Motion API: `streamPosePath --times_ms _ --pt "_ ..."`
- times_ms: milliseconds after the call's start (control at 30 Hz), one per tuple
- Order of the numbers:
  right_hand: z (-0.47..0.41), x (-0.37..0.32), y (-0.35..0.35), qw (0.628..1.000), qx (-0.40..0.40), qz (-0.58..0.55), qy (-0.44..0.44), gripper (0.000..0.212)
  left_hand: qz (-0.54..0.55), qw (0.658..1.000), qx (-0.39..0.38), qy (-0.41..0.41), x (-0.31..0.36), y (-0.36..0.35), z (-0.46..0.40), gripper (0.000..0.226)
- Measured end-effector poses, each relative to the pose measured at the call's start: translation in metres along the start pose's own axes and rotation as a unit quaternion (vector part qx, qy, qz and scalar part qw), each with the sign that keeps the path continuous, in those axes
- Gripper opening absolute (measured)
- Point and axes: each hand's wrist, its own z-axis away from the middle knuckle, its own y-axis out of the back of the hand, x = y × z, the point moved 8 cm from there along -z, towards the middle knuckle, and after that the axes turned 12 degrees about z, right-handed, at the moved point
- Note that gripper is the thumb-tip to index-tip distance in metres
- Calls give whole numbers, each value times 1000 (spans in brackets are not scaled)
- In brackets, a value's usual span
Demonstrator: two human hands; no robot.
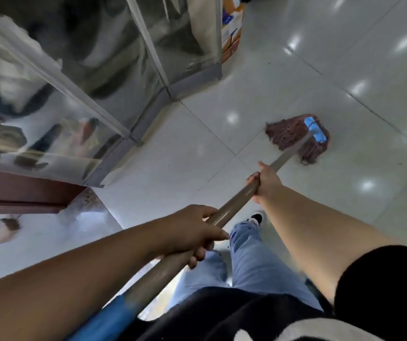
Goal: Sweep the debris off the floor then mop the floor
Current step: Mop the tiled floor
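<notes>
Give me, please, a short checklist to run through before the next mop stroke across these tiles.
1. Both hands on the mop handle: ok. The left hand holds it nearer the body, the right hand further down.
2. Mop head flat on the floor: ok, the strands lie spread on the tile.
3. Path ahead free of debris: cannot tell; only a few tiny dark specks show on the glossy tiles.
4. Clearance from the glass cabinet: ok, the mop head lies apart from its base.
5. Feet out of the stroke: ok, the shoe is behind the mop head.
6. Mop wet enough: cannot tell.
</notes>
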Motion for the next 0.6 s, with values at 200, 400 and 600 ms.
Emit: streamPosePath --times_ms 200,400,600 --pt "21 -114 71 994 36 -59 86 31 -41 995 -76 -48 65 -86 -23 20" --pt "53 -216 136 972 67 -152 164 29 -146 977 -127 -90 146 -156 -44 17" --pt "70 -277 218 941 149 -247 173 20 -265 942 -186 -91 214 -222 -77 22"
